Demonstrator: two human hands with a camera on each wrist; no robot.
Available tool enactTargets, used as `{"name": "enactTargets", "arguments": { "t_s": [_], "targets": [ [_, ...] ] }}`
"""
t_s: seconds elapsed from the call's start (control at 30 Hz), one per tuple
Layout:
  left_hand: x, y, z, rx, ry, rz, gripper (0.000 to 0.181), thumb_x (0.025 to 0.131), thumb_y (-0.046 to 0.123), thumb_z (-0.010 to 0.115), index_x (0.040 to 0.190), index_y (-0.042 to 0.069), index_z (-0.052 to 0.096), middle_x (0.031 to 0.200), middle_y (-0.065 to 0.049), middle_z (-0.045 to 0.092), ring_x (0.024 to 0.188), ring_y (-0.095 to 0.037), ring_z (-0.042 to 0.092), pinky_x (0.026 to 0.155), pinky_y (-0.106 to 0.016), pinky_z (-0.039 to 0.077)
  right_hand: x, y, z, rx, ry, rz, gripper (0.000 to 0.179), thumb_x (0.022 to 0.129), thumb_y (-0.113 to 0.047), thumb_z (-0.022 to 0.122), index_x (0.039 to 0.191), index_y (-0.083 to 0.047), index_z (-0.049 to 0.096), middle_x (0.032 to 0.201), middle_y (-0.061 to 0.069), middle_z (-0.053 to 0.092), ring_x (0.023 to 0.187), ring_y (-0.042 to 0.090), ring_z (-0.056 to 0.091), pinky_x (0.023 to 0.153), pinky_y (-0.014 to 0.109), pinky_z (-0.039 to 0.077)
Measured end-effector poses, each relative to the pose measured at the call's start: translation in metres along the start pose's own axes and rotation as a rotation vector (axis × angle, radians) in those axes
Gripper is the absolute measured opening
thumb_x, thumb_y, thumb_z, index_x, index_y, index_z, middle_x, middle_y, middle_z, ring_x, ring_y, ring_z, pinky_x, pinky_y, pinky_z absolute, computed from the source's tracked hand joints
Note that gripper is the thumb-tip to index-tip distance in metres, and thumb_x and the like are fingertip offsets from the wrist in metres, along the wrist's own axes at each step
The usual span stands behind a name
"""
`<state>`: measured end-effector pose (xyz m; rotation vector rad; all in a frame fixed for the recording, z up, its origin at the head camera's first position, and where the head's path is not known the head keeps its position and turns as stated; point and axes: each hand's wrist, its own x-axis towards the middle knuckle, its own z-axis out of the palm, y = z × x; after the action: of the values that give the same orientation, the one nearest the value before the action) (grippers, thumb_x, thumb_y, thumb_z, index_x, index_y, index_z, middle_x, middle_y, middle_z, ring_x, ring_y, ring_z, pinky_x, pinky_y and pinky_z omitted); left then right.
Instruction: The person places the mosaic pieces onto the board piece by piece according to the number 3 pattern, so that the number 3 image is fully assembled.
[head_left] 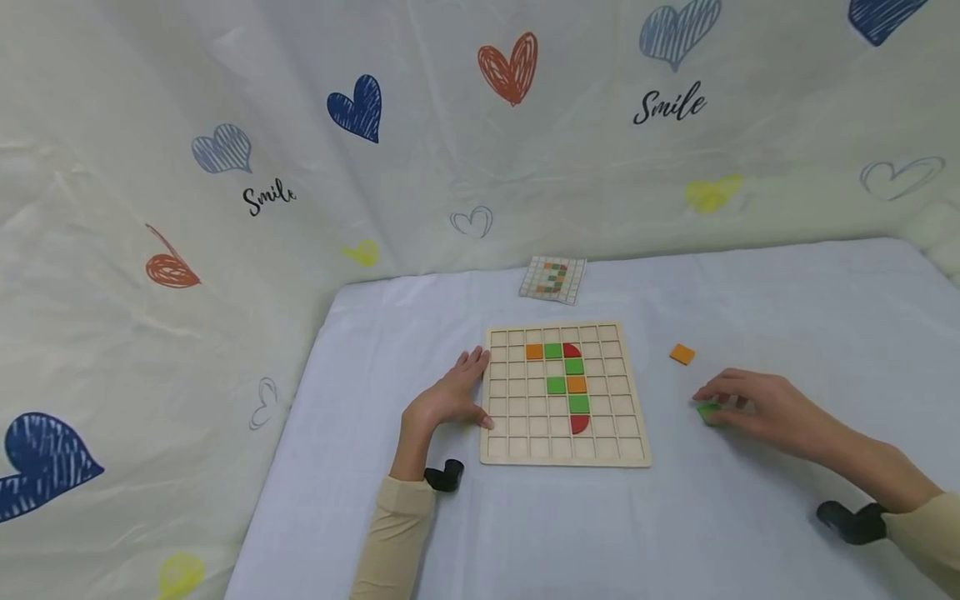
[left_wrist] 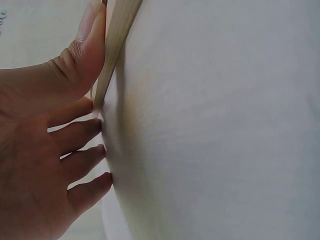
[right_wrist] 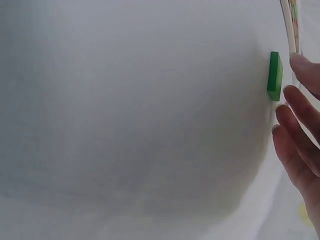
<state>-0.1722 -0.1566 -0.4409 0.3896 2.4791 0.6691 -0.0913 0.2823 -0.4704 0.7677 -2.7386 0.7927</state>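
Observation:
A square wooden grid board [head_left: 525, 450] lies on the white cloth, with a column and short rows of orange, green and red tiles set in it. My left hand [head_left: 450, 396] rests at the board's left edge, thumb on the rim and fingers spread; the left wrist view shows the thumb [left_wrist: 85, 60] against the wooden side. To the right of the board, my right hand [head_left: 757, 404] hovers over a loose green square tile [head_left: 707, 413]. In the right wrist view this tile [right_wrist: 275, 76] sits on the cloth, with thumb and fingertips close around it but not visibly gripping it.
A loose orange square tile [head_left: 682, 354] lies beyond the right hand. Behind the board is a small printed pattern card [head_left: 552, 280] showing a similar coloured figure. A hanging cloth [head_left: 427, 150] with hearts and writing rises at the back and left of the table.

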Motion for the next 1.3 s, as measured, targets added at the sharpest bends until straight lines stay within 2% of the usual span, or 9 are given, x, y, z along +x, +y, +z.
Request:
{"name": "enactTargets", "arguments": {
  "t_s": [0.23,0.43,0.57,0.83,0.93,1.07,1.3],
  "targets": [
    [-0.002,0.001,-0.002,-0.011,0.005,0.010,0.115,0.076,0.016,0.091,0.165,0.009,0.018,0.174,-0.007,0.007,0.162,-0.027,0.001,0.129,-0.048,0.015,-0.003,0.005,0.004,-0.019,-0.059,0.043,0.036,0.064,-0.005,0.094,0.095,-0.015,0.079,0.091,-0.008,0.068,0.078,-0.003,0.057,0.062,0.022,0.053],
    [-0.001,0.000,-0.001,-0.014,0.000,0.010,0.115,0.077,0.016,0.091,0.166,0.009,0.017,0.174,-0.006,0.007,0.162,-0.027,0.001,0.129,-0.048,0.015,-0.001,0.005,0.006,-0.025,-0.033,0.030,0.038,0.060,-0.001,0.095,0.090,-0.015,0.076,0.086,-0.012,0.068,0.073,-0.004,0.053,0.059,0.020,0.050],
    [0.000,-0.002,-0.001,-0.001,-0.002,0.014,0.115,0.078,0.017,0.090,0.166,0.010,0.016,0.174,-0.006,0.006,0.162,-0.027,0.000,0.130,-0.048,0.015,0.002,0.004,0.006,0.002,-0.021,0.039,0.037,0.062,0.000,0.094,0.089,-0.015,0.074,0.082,-0.014,0.069,0.071,-0.008,0.053,0.059,0.017,0.050],
    [0.000,-0.002,-0.002,-0.001,-0.008,0.011,0.115,0.078,0.016,0.090,0.166,0.009,0.016,0.174,-0.007,0.005,0.161,-0.028,0.000,0.129,-0.049,0.014,0.005,0.001,0.008,0.084,0.002,0.035,0.039,0.071,0.003,0.088,0.105,-0.014,0.079,0.091,-0.011,0.075,0.078,-0.007,0.061,0.069,0.006,0.049],
    [0.000,-0.002,-0.001,-0.001,-0.007,0.013,0.115,0.078,0.016,0.091,0.166,0.009,0.016,0.174,-0.007,0.006,0.162,-0.027,0.000,0.130,-0.048,0.014,0.007,-0.002,0.008,0.091,-0.016,0.068,0.034,0.075,0.001,0.087,0.103,-0.017,0.080,0.091,-0.013,0.074,0.079,-0.008,0.062,0.069,0.007,0.050],
    [0.001,-0.002,-0.001,-0.002,-0.010,0.013,0.115,0.078,0.018,0.090,0.166,0.011,0.016,0.174,-0.005,0.005,0.162,-0.026,-0.001,0.130,-0.047,0.014,0.009,-0.007,0.007,0.118,-0.064,0.157,0.030,0.079,-0.003,0.085,0.104,-0.018,0.080,0.093,-0.012,0.075,0.078,-0.007,0.060,0.065,0.014,0.052],
    [0.002,-0.003,-0.002,-0.011,-0.010,0.013,0.115,0.078,0.017,0.090,0.166,0.012,0.016,0.174,-0.004,0.005,0.162,-0.025,-0.002,0.130,-0.047,0.013,0.014,-0.014,0.009,0.246,-0.096,0.230,0.031,0.083,-0.007,0.084,0.113,-0.013,0.077,0.101,-0.001,0.077,0.080,-0.005,0.063,0.062,0.019,0.053]
  ]
}}
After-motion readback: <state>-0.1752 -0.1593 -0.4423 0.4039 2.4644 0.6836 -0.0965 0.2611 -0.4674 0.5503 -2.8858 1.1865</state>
